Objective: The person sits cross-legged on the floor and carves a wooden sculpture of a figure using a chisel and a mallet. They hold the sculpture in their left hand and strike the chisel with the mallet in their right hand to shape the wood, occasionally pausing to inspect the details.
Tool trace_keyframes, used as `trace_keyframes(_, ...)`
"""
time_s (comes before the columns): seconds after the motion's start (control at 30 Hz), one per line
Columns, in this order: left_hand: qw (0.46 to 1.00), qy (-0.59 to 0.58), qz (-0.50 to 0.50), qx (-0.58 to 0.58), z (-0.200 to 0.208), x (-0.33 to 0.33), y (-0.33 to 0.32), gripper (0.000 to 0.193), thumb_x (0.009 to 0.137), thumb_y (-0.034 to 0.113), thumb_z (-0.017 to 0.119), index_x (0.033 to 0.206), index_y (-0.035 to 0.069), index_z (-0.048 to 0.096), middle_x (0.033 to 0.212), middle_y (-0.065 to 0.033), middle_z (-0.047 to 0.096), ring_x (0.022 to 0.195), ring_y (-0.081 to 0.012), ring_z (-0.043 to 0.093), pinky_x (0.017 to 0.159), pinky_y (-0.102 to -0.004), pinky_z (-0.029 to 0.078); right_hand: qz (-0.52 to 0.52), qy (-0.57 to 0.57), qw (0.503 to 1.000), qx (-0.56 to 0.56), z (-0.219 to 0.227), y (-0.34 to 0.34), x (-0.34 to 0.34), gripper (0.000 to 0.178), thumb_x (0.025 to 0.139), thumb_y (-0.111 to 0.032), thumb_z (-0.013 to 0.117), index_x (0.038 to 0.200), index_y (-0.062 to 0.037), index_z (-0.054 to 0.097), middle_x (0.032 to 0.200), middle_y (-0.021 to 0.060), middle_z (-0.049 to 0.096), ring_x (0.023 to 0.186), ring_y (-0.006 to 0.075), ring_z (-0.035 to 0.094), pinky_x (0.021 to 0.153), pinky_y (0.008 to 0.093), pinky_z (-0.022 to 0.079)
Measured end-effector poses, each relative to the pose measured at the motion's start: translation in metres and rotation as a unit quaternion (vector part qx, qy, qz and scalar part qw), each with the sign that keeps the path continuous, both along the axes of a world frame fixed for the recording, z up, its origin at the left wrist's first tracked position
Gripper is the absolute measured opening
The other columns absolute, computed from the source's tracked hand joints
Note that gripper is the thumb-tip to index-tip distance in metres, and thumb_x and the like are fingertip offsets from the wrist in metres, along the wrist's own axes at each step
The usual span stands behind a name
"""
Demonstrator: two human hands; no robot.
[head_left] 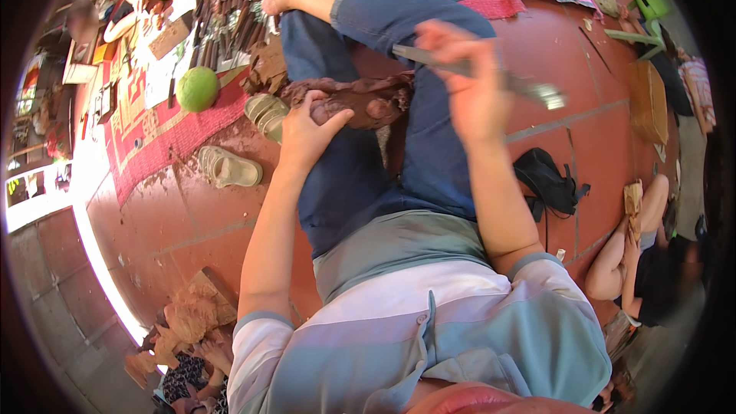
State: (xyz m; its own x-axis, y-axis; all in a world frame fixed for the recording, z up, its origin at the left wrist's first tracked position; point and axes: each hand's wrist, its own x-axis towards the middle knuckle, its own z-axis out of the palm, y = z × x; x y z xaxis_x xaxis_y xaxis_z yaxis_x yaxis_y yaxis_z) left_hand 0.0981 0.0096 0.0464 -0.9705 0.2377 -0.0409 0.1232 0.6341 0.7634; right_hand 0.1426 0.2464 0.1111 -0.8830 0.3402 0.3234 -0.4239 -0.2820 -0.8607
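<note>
I sit on a red tiled floor with my legs in blue trousers stretched out. A lump of brown clay [360, 100] rests on my lap. My left hand [310, 126] presses against its near left side, thumb on top. My right hand [468, 80] is raised just right of the clay, blurred, and grips a long flat metal tool [529, 88] that points to the right.
A green round fruit [198, 89] and several carving tools [234, 15] lie on a red mat at upper left. Pale sandals [230, 169] sit beside my left leg. A black bag [548, 180] lies to the right. Other people sit at right [629, 253] and lower left.
</note>
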Motion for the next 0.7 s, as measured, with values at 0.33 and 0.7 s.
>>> trace_keyframes(0.33, 0.987, -0.134, 0.085, 0.002, 0.031, -0.007, 0.023, 0.059, 0.069, 0.048, 0.076, 0.094, -0.004, 0.065, 0.065, -0.0079, 0.062, 0.049, -0.0130, 0.057, 0.049, -0.0266, 0.046, -0.110, -0.445, 0.883, 0.102, -0.187, 0.191, 0.010, 0.035, 0.094, -0.033, 0.044, 0.107, -0.0032, 0.059, 0.081, 0.0051, 0.058, 0.071, 0.0154, 0.056, 0.062, 0.0290, 0.047)
trace_keyframes(0.7, 0.967, -0.214, 0.110, 0.084, 0.016, -0.013, 0.006, 0.056, 0.073, 0.047, 0.074, 0.095, -0.004, 0.064, 0.059, -0.0030, 0.057, 0.037, -0.0075, 0.048, 0.034, -0.0199, 0.035, -0.138, -0.382, 0.913, -0.034, -0.255, 0.152, -0.029, 0.038, 0.098, -0.029, 0.040, 0.123, -0.0037, 0.054, 0.106, 0.0107, 0.060, 0.092, 0.0190, 0.057, 0.081, 0.0314, 0.046)
